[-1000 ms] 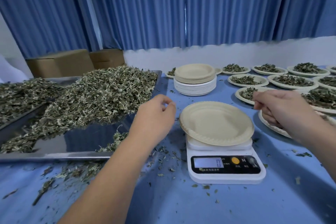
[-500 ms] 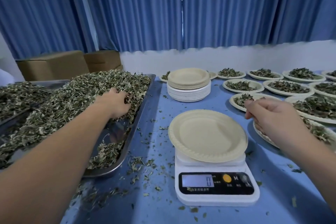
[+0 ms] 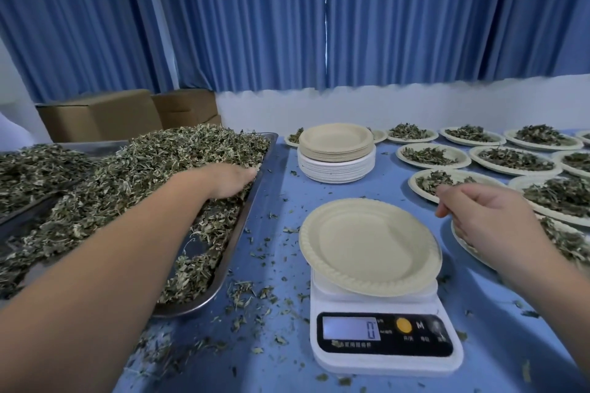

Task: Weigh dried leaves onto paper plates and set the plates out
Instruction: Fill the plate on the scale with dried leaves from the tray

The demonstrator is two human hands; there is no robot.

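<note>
The left grip (image 3: 228, 180) lies in the dried leaves (image 3: 127, 169) heaped on a metal tray (image 3: 243, 220), its fingertips sunk among them. An empty paper plate (image 3: 367, 246) sits tilted on the scale (image 3: 383, 359), which reads 0. The right grip (image 3: 488, 217) hovers loosely curled, holding nothing, above a filled plate (image 3: 562, 242). A stack of plates (image 3: 336, 156) stands behind on the blue counter (image 3: 281, 265).
</note>
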